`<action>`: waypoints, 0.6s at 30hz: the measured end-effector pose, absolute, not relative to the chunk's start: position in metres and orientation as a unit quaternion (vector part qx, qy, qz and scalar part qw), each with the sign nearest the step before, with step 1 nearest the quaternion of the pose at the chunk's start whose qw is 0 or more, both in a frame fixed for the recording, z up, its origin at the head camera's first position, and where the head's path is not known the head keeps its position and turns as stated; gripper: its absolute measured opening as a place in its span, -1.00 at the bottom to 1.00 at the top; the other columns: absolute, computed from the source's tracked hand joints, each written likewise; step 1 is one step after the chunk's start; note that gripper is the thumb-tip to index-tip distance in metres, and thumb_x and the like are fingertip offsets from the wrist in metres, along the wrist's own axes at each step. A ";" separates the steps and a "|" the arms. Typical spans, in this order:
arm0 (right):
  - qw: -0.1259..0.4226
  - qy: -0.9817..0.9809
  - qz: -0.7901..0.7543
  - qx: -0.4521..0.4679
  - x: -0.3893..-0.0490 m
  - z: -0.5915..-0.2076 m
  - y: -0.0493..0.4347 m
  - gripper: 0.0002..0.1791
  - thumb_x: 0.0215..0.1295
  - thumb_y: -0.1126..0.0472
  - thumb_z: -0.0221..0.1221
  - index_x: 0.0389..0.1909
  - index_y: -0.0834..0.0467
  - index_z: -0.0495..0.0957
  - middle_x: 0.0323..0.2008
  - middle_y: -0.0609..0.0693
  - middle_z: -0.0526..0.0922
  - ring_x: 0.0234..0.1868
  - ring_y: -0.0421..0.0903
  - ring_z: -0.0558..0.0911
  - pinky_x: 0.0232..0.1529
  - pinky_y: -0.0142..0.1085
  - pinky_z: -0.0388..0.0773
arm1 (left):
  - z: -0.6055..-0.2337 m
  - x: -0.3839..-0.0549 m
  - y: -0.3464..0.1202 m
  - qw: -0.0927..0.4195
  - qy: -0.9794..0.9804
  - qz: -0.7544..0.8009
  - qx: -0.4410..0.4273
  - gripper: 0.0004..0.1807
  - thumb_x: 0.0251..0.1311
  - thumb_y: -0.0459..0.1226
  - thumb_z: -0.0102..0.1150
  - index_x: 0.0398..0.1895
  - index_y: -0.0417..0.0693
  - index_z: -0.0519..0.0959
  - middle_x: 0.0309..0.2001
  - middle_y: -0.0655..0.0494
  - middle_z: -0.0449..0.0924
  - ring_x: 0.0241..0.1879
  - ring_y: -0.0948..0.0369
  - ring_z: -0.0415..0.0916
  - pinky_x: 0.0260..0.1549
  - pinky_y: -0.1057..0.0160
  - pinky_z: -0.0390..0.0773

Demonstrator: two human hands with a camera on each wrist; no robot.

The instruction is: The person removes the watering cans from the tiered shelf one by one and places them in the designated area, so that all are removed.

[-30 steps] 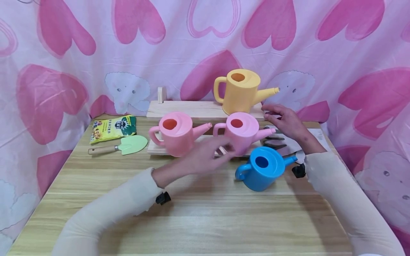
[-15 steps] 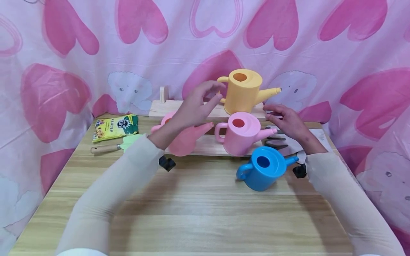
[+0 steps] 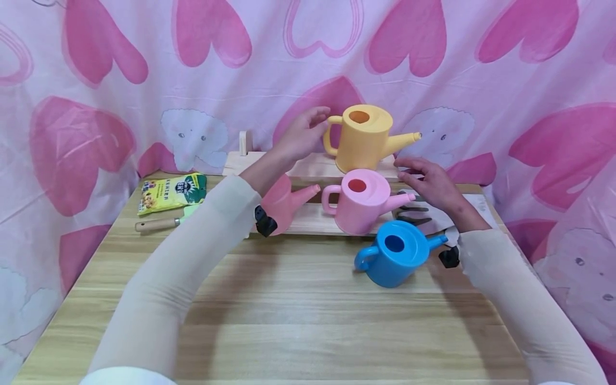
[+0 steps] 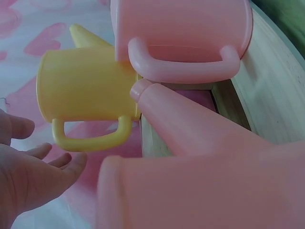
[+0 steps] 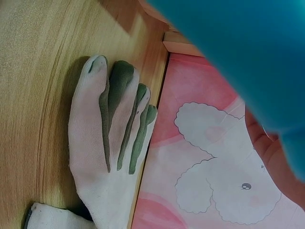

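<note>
A yellow watering can (image 3: 364, 141) stands upright on the upper board of a wooden shelf (image 3: 240, 161). My left hand (image 3: 303, 133) is beside its handle, fingers loosely spread; in the left wrist view the hand (image 4: 35, 174) shows a small gap from the handle (image 4: 93, 140). At the shelf's right end, my right hand (image 3: 428, 182) has its fingers relaxed near the board's edge; whether they touch it I cannot tell. A light pink watering can (image 3: 358, 208) and a salmon-pink one (image 3: 278, 208), partly behind my left forearm, stand on the lower board.
A blue watering can (image 3: 397, 256) stands on the table before the shelf. Work gloves (image 5: 105, 129) lie to the right, white with dark green on the fingers. At left are a yellow-green packet (image 3: 168, 193) and a trowel (image 3: 158, 224). A heart-print curtain (image 3: 212, 32) hangs behind.
My left hand has risen from in front of the pink cans to the yellow can's handle, then drawn slightly left of it. The right hand stays put.
</note>
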State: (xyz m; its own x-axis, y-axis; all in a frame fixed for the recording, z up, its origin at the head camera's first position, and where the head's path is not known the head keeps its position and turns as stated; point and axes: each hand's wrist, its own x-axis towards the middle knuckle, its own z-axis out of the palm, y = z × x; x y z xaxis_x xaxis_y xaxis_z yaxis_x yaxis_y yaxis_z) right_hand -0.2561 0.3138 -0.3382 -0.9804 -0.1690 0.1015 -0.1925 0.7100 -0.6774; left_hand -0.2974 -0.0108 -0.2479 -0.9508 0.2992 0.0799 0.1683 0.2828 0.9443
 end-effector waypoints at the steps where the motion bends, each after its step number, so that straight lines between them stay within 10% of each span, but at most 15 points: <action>1: 0.017 -0.924 0.368 0.098 -0.256 -0.338 0.314 -0.40 0.51 -0.13 0.16 0.46 0.02 0.43 0.47 0.10 0.34 0.30 0.24 0.46 0.11 0.19 0.59 | -0.248 -0.299 -0.010 0.066 0.794 0.587 0.145 -0.46 0.58 -0.26 0.01 0.55 -0.12 0.27 0.45 0.04 0.35 0.39 0.15 0.35 0.24 0.20 0.50; 18: 0.019 -0.924 0.369 0.101 -0.256 -0.339 0.316 -0.42 0.52 -0.11 0.15 0.44 0.04 0.45 0.50 0.08 0.31 0.30 0.24 0.46 0.11 0.18 0.59 | -0.255 -0.300 -0.002 0.070 0.812 0.565 0.132 -0.60 0.55 -0.32 0.04 0.38 -0.21 0.40 0.29 -0.06 0.45 0.20 0.10 0.43 0.18 0.30 0.50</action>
